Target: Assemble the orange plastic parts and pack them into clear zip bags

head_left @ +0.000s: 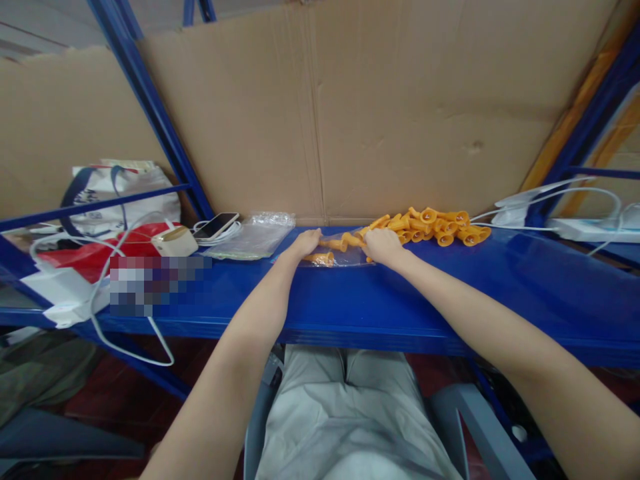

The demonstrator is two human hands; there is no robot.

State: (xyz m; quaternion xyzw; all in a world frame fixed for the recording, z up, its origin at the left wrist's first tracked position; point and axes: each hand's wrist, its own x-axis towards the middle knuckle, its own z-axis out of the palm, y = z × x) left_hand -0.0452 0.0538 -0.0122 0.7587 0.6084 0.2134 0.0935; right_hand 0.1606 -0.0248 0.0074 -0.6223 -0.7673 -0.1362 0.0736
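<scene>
On the blue shelf in front of me lies a clear plastic bag (pixel 350 257) with a few orange trumpet-shaped plastic pieces (pixel 320 258) in it. My left hand (pixel 306 244) is closed on the bag's left edge. At its right end, my right hand (pixel 384 245) is balled up over the bag; its fingertips are hidden, and an orange piece reaches up to them. Just beyond my right hand is a pile of the same orange pieces (pixel 445 228), with their flared ends showing. Left of my left hand rests a stack of clear plastic bags (pixel 255 237).
A phone (pixel 217 227) lies on a coiled white cable at the left. Nearby are a red bag (pixel 85 257), white chargers (pixel 60 293) and a white tote (pixel 135 193). Cardboard (pixel 390 113) walls off the back; blue posts (pixel 165 133) stand at the sides. A power strip (pixel 595 230) sits far right.
</scene>
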